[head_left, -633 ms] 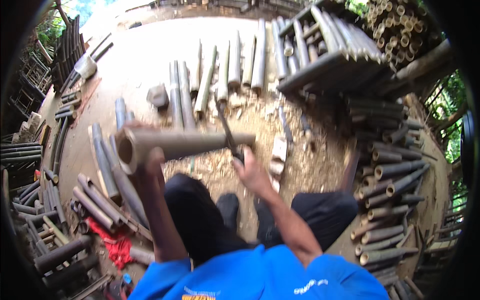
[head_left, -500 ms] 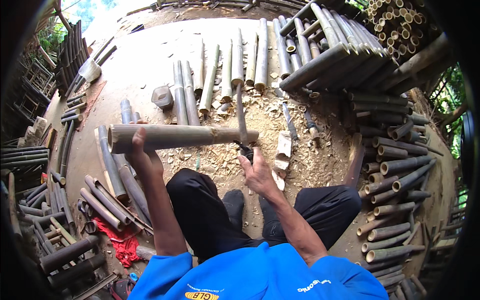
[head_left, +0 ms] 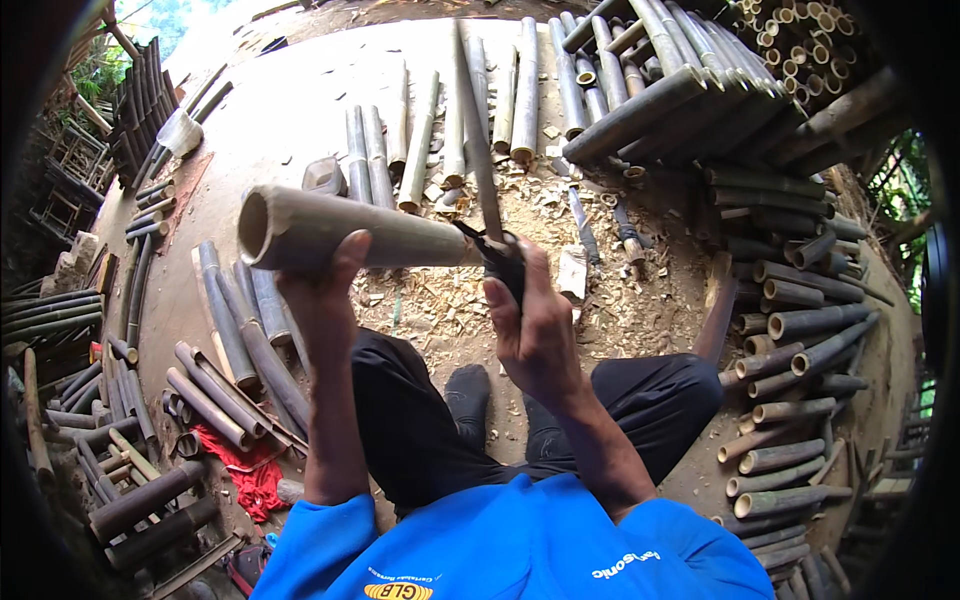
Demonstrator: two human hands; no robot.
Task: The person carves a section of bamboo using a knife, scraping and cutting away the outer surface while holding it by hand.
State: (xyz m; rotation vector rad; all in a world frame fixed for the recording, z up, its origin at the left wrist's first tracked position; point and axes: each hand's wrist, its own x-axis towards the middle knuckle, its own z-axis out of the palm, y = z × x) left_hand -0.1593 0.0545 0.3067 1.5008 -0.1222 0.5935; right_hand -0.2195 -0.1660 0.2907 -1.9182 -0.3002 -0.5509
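My left hand (head_left: pixel 325 280) is closed around a thick bamboo tube (head_left: pixel 375 230) from below, its hollow end to the left and tipped toward me. My right hand (head_left: pixel 540 335) grips the black-wrapped handle of a long knife (head_left: pixel 475 120), whose blade points up and away from me. The knife's handle end and the tube's right end overlap in view; I cannot tell whether they touch. Beyond my right hand, a pale wooden block (head_left: pixel 573 270) rests among wood chips (head_left: pixel 440 300). Two more tools, a blade with a dark handle (head_left: pixel 583 228) and another (head_left: pixel 628 232), lie past it.
Several bamboo tubes (head_left: pixel 415 150) lie in a row ahead, beside a small clear plastic box (head_left: pixel 323 177). A bamboo rack (head_left: pixel 640 110) stands at the far right. Stacked tubes (head_left: pixel 790 410) line the right; more tubes (head_left: pixel 225 320) and a red cloth (head_left: pixel 245 470) lie at left.
The bamboo tube has come up closer, its hollow end turned more toward me. My right hand and the knife have risen, the blade now reaching higher in view.
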